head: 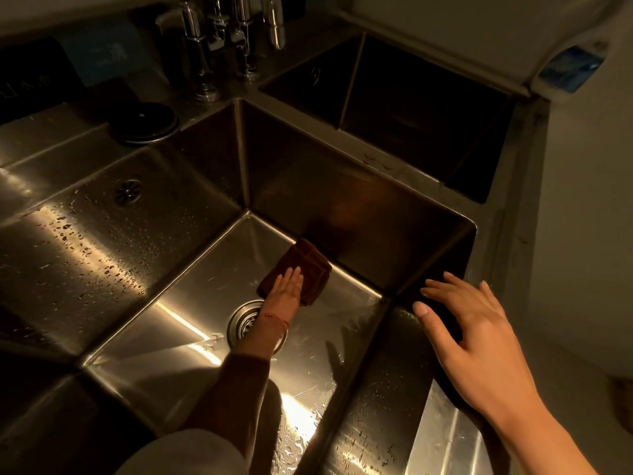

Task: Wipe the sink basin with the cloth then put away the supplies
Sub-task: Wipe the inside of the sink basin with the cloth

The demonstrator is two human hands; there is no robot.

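A dark brown folded cloth lies on the floor of the steel sink basin, at the foot of its far right wall. My left hand reaches down into the basin and presses flat on the cloth's near edge, fingers together. A thin red bracelet circles that wrist. The round drain sits just beneath my left forearm. My right hand hovers over the basin's near right corner, fingers spread, holding nothing.
Water drops cover the basin's left wall around a small overflow grille. Chrome taps stand at the back. A second, darker basin lies behind on the right. A round black lid rests on the back ledge. A blue-labelled container sits far right.
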